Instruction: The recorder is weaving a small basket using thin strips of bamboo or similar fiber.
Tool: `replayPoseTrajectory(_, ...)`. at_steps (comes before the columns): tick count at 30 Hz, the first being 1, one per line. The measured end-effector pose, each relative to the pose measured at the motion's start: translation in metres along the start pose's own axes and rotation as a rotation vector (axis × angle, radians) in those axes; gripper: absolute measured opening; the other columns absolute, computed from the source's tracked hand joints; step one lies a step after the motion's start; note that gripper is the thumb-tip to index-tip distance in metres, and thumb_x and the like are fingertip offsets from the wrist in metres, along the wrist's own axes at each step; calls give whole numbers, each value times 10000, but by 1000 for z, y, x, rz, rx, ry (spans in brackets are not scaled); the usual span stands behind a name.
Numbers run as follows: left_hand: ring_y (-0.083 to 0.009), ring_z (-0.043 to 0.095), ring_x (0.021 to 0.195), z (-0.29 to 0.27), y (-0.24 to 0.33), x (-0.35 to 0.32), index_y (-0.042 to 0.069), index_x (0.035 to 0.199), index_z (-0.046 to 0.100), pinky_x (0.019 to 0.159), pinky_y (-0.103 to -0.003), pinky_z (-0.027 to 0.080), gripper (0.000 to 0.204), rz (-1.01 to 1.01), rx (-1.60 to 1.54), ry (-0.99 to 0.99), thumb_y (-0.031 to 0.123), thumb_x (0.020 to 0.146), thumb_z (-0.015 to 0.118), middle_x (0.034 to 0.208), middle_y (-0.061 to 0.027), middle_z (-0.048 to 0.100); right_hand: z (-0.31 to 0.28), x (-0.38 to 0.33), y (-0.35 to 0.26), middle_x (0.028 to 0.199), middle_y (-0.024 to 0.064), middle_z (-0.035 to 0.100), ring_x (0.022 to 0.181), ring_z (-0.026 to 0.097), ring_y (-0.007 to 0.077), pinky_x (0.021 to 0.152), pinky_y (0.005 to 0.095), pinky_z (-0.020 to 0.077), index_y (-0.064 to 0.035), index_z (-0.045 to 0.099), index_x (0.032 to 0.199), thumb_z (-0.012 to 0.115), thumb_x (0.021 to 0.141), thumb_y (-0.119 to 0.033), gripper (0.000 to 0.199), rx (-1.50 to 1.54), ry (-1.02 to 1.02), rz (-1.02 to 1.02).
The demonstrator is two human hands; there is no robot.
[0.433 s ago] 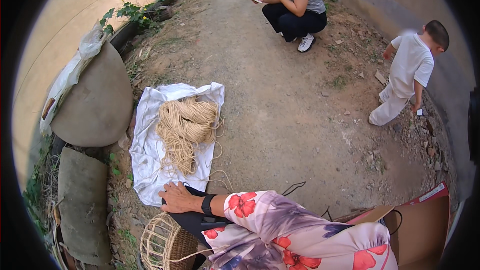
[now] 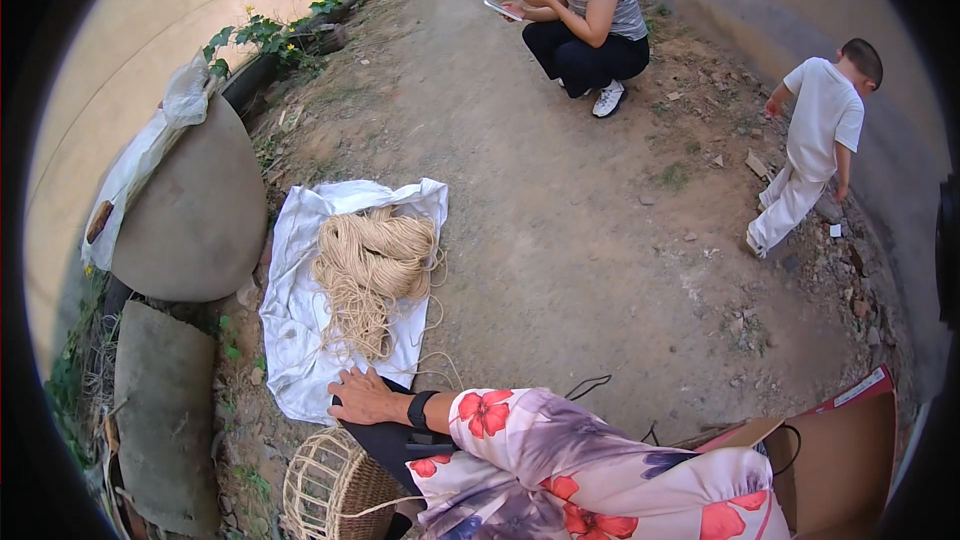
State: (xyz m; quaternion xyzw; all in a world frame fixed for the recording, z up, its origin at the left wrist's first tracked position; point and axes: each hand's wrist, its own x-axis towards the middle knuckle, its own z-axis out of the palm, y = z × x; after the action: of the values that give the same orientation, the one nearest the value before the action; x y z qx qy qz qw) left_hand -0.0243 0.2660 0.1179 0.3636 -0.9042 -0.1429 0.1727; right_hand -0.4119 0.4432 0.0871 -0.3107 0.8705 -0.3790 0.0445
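My right hand (image 2: 366,397), with a black band at the wrist, lies across my dark-clad knee (image 2: 385,448). Its fingers are spread and hold nothing. My left hand does not show. Just beyond the knee, a loose bundle of tan cord (image 2: 375,265) rests on a white woven sheet (image 2: 292,340), and thin strands trail off toward me. Below my hand stands an open-ribbed wicker basket (image 2: 335,490), closely woven on its right part. A pale cord (image 2: 395,507) runs from the basket toward my floral sleeve (image 2: 560,440).
An open cardboard box (image 2: 840,450) stands at my lower right. On the left are a rounded grey slab (image 2: 195,210) and a curved grey piece (image 2: 165,415). One person (image 2: 590,30) squats ahead with a white device; another in white (image 2: 815,140) stands by the right wall.
My right hand appears slightly farther right and lower, still on the knee. The person in white has raised a hand away from a small white item near the ground. The squatting person's head has shifted.
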Motion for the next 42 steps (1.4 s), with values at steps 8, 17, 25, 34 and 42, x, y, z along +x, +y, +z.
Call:
replayPoseTrajectory(8, -396, 422, 1307, 6, 14, 8, -36, 1450, 362, 1100, -443, 331, 574, -17, -21, 11, 356, 1036, 431, 1434, -284, 426, 6, 7, 3, 1155, 226, 555, 1147, 515, 397, 909, 598, 384, -64, 594, 1177, 566, 861, -416, 474, -27, -38, 36)
replayPoseTrajectory(17, -377, 448, 1266, 9, 14, 8, -34, 1427, 393, 1075, -432, 354, 558, -35, -31, 8, 347, 1025, 460, 1404, -268, 455, 5, 1, 2, 1179, 209, 540, 1163, 492, 388, 918, 605, 368, -107, 597, 1202, 606, 825, -437, 501, 40, -21, 26)
replayPoseTrajectory(25, -359, 471, 1230, 9, 12, 8, -32, 1407, 419, 1053, -422, 375, 543, -54, -42, 21, 338, 1014, 485, 1377, -254, 481, 4, 3, 1, 1185, 196, 542, 1169, 488, 382, 923, 609, 366, -121, 594, 1205, 608, 815, -419, 491, 12, -53, 35)
replayPoseTrajectory(34, -339, 497, 1190, 6, 12, 6, -29, 1385, 450, 1027, -411, 398, 527, -81, -48, 34, 329, 1003, 514, 1347, -239, 510, 5, 2, 2, 1181, 188, 543, 1171, 487, 380, 935, 605, 367, -121, 596, 1204, 604, 818, -416, 486, 25, -55, 33)
replayPoseTrajectory(42, -321, 519, 1154, 6, 4, -1, -27, 1364, 477, 1005, -401, 419, 513, -122, -82, 54, 321, 993, 539, 1321, -225, 536, 2, 2, 0, 1208, 190, 540, 1199, 478, 380, 962, 612, 360, -124, 598, 1220, 604, 825, -431, 500, 16, -78, 44)
